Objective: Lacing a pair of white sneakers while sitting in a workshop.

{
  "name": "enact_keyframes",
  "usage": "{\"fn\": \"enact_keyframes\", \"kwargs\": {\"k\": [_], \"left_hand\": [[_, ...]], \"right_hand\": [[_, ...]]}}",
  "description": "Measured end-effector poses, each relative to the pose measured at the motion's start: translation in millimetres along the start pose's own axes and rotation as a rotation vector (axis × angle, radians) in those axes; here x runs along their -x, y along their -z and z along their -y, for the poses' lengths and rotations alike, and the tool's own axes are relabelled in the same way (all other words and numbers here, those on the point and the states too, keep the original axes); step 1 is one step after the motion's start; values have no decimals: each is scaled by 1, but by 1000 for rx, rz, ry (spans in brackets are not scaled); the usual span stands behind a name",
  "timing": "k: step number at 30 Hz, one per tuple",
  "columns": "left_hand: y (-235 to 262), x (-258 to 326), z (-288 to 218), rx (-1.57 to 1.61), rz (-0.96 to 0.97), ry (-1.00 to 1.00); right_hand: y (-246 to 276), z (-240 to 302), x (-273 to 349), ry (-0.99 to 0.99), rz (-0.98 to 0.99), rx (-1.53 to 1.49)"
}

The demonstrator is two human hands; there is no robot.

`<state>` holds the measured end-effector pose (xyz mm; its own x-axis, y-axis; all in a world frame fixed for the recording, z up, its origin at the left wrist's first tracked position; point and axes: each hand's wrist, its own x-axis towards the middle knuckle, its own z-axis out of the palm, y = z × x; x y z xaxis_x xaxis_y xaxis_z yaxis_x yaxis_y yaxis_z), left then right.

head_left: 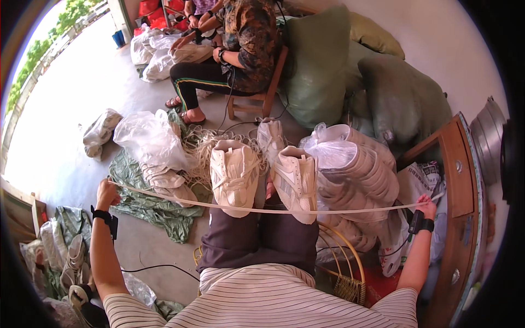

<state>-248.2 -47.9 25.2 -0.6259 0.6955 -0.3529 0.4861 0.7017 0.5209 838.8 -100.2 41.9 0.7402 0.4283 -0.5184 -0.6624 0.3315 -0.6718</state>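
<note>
A long cream shoelace is stretched almost the full width of the view, sagging slightly in front of my knees. My left hand is closed on one end at the far left. At the far right, my right hand pinches the lace near its other end, and a short tip sticks out past the fingers. Two cream and grey high-top sneakers rest on my thighs, behind the lace. The left sneaker has laces crossed over its front. On the right sneaker, eyelets show along the side; how it is laced is unclear.
A pile of loose laces lies on the floor beyond my knees. Stacked pale shoe parts stand at the right, beside a wooden cabinet. Green sacks lean at the back. A co-worker sits on a wooden chair ahead.
</note>
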Motion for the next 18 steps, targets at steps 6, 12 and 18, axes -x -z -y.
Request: {"fn": "enact_keyframes", "kwargs": {"k": [6, 12, 18], "left_hand": [[-19, -78, 114, 926, 18, 161], [-24, -30, 46, 1140, 7, 48], [-60, 82, -109, 1159, 365, -410]], "right_hand": [[54, 37, -86, 81, -60, 124], [17, -27, -15, 14, 51, 242], [-65, -112, 108, -93, 399, 405]]}}
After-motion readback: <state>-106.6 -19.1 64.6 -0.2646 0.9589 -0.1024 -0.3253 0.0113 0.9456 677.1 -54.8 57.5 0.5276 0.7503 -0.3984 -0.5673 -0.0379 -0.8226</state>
